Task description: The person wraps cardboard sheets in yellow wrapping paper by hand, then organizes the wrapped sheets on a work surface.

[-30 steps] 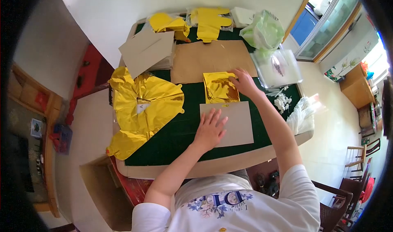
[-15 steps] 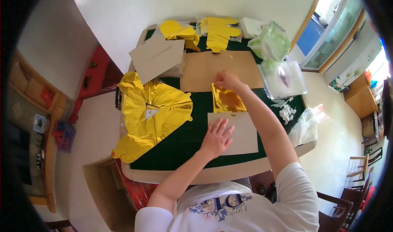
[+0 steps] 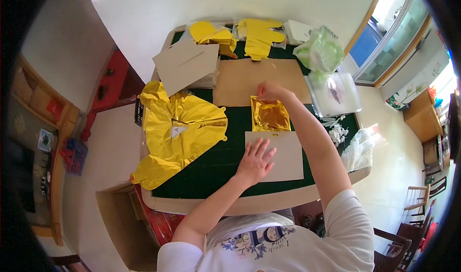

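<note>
My left hand (image 3: pixel 255 162) lies flat with fingers spread on a grey cardboard sheet (image 3: pixel 285 161) near the table's front edge. Beyond that sheet is a shiny gold foil balloon (image 3: pixel 271 117), its visible part a flat rectangle whose lower end meets the cardboard. My right hand (image 3: pixel 270 90) is closed at the upper left edge of this foil; the fingertips are partly hidden. To the left, a large crumpled gold foil balloon (image 3: pixel 192 123) is spread out with a small white triangular piece marked "A" (image 3: pixel 177 129) on it.
A brown cardboard sheet (image 3: pixel 240 77) lies behind my right hand. Stacked grey cardboard (image 3: pixel 185 65) stands at the back left. Folded yellow foil balloons (image 3: pixel 259 34), a green-white plastic bag (image 3: pixel 319 51), clear plastic sleeves (image 3: pixel 336 94) and small white pieces (image 3: pixel 338 135) line the back and right.
My right hand has shifted slightly right along the foil's upper edge, its fingers closed there. My left hand stays flat on the grey cardboard.
</note>
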The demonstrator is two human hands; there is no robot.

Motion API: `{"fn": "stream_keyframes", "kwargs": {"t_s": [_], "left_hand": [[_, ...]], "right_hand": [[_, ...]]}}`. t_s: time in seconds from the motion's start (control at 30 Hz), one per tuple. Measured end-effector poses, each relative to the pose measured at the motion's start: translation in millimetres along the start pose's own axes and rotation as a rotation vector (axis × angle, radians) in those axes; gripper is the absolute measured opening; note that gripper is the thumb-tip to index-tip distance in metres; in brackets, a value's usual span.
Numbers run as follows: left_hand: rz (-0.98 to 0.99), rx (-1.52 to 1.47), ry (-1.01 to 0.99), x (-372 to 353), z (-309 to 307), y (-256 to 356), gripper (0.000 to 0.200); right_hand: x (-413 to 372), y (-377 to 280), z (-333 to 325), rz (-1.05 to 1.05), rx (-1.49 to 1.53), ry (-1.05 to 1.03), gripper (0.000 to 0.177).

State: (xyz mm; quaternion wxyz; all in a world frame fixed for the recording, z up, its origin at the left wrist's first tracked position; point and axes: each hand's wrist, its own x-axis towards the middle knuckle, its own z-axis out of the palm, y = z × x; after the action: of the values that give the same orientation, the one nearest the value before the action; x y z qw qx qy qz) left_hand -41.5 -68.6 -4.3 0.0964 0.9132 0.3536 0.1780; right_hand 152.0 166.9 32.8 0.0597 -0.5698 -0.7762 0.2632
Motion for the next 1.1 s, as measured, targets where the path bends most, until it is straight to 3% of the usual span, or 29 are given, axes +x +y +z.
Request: {"fn": "stream_keyframes", "kwargs": {"t_s": [0.4,0.5,0.6,0.73,0.8,1.1], "left_hand": [[0.0,0.008,0.004,-0.4,1.2,0.0,0.051],[0.001,0.012,0.018,-0.7,2.6,-0.4,0.052],[-0.011,-0.022,0.008,-0.1,-0.4,0.4,0.047],[-0.019,-0.017,-0.003,0.3,-0.5,0.8,0.048],[-0.028,-0.02,-0.045,0.5,-3.4,2.3,0.052],[-0.03,-0.017,-0.019,2.3,-3.0,1.5,0.057]], "right_hand": [[-3.3,8.6,-12.5,0.032,0.057,0.015,0.023],[-20.9,7.6,-23.3,0.091,-0.045,0.182,0.023],[-46.5,1.3,-14.5,0.088,0.079,0.477,0.017],[-139.7,-27.7,59.4,-0.36,-0.11,0.57,0.03],[-178.4,-53.4,73.9,-0.335,-0.116,0.522,0.038],[-219.7,-45.3,93.7,-0.106,-0.092,0.738,0.041]]}}
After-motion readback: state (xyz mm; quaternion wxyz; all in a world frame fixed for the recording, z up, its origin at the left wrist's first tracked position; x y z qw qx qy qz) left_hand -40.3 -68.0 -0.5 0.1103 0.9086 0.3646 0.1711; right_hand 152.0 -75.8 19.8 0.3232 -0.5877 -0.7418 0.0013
